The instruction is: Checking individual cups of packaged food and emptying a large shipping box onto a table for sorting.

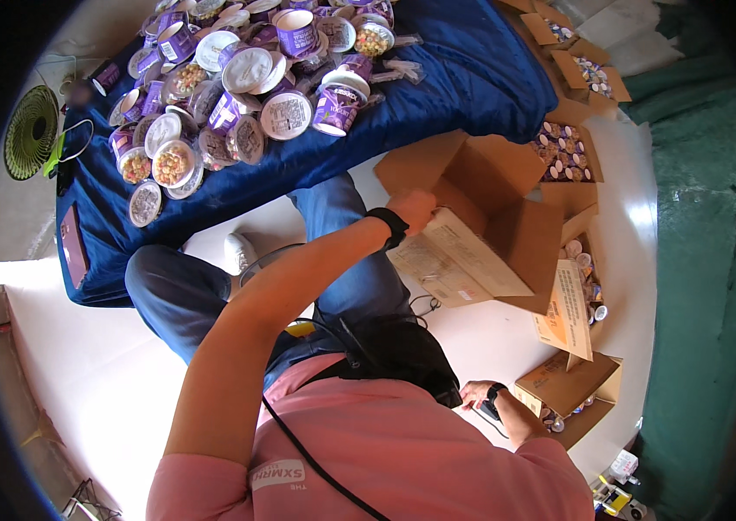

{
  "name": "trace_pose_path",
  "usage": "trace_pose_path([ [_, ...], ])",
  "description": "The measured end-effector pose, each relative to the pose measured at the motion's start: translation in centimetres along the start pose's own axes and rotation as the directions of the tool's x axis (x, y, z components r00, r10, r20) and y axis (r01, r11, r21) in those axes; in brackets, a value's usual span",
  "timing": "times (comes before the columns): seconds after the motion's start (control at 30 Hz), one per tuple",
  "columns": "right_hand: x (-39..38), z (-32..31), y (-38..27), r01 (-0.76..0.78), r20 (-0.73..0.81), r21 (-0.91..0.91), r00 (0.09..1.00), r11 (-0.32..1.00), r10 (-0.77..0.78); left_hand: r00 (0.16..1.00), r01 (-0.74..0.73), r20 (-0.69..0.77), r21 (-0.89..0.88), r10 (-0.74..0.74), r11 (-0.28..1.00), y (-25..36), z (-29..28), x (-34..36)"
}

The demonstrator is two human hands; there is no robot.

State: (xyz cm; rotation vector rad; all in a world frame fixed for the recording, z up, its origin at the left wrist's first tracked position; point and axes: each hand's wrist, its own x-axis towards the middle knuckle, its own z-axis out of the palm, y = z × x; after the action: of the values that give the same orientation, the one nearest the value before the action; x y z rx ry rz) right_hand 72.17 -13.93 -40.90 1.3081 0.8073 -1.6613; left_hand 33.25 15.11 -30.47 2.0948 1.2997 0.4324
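Fingers of the left hand curl closed over the edge of an open brown cardboard box at two o'clock; the right hand hangs at five o'clock, fingers loosely bent, any grip impossible to tell; purple-and-white paper cups and round lidded tubs heap on the blue cloth-draped worktop at eleven o'clock.

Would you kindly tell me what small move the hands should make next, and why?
I would probably bring the right hand up to the open cardboard box: only the left hand holds it, at one edge, while the right is lower down, near another carton. A second hold would likely steady it.
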Motion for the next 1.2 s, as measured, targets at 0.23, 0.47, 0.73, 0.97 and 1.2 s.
trace_pose_path([
  [0.23,3.3,3.1,2.7,-0.074,0.212,-0.371,0.964,0.926,0.162,0.987,0.089,0.102,0.282,-0.122,0.955,-3.4,0.2,-1.1],
  [0.47,3.2,-1.1,2.4,0.52,-0.618,0.488,0.773,0.701,-0.142,0.994,-0.014,0.112,0.197,-0.008,0.98,-3.4,-2.3,-1.7],
  [0.73,-0.8,-9.0,-8.7,0.771,-0.866,0.477,0.33,-0.422,-0.377,0.988,-0.117,-0.112,-0.066,0.109,0.991,-1.3,-7.7,-8.6],
  [0.97,-3.3,-11.8,-10.8,0.957,-0.948,0.266,0.282,0.117,-0.145,0.963,-0.148,-0.253,-0.219,0.09,0.965,-1.8,-10.4,-15.8],
  [1.2,-0.4,-9.8,-12.6,0.965,-0.965,0.254,0.257,-0.059,0.043,0.96,-0.093,-0.281,-0.345,-0.008,0.934,-2.0,-11.5,-18.0],
])
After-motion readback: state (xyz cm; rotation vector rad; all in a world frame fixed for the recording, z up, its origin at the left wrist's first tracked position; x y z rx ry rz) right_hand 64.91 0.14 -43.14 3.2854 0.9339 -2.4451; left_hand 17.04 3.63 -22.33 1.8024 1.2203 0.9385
